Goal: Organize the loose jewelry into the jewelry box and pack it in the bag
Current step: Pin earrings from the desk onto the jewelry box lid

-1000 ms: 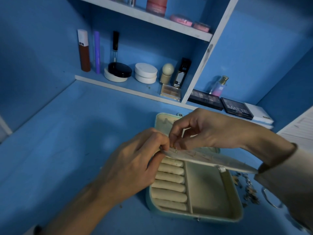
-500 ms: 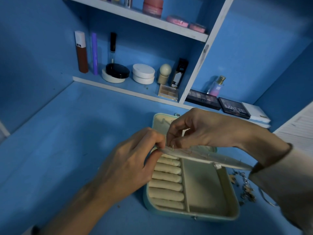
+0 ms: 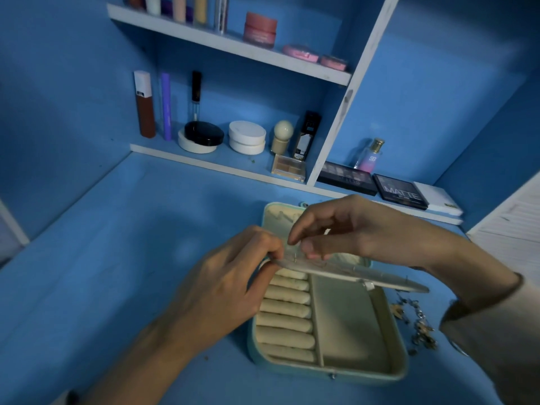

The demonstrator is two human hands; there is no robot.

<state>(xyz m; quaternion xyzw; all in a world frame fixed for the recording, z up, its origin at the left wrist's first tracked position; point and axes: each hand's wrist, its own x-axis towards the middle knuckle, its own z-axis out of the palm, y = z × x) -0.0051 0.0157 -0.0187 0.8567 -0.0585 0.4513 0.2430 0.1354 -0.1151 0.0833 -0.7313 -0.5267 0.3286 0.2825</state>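
An open teal jewelry box (image 3: 393,331) with cream lining lies on the blue desk, its ring rolls (image 3: 285,314) on the left. A flat cream inner panel (image 3: 377,280) is raised across the middle of the box. My left hand (image 3: 222,287) pinches the panel's left corner. Just above that end, my right hand (image 3: 336,229) pinches something small against the panel; a thin earring pin (image 3: 295,256) shows there. Loose jewelry (image 3: 415,323) lies in a small heap on the desk right of the box. No bag is in view.
Behind the box, low shelves hold compacts (image 3: 247,137), tubes, a perfume bottle (image 3: 369,156) and eyeshadow palettes (image 3: 400,194). An upper shelf carries jars and bottles. A white slatted surface (image 3: 514,229) stands at the right edge.
Both hands have stayed at the panel's left end. The fingers of my right hand have shifted slightly over the pin. The camera has tilted a little, showing more of the shelves.
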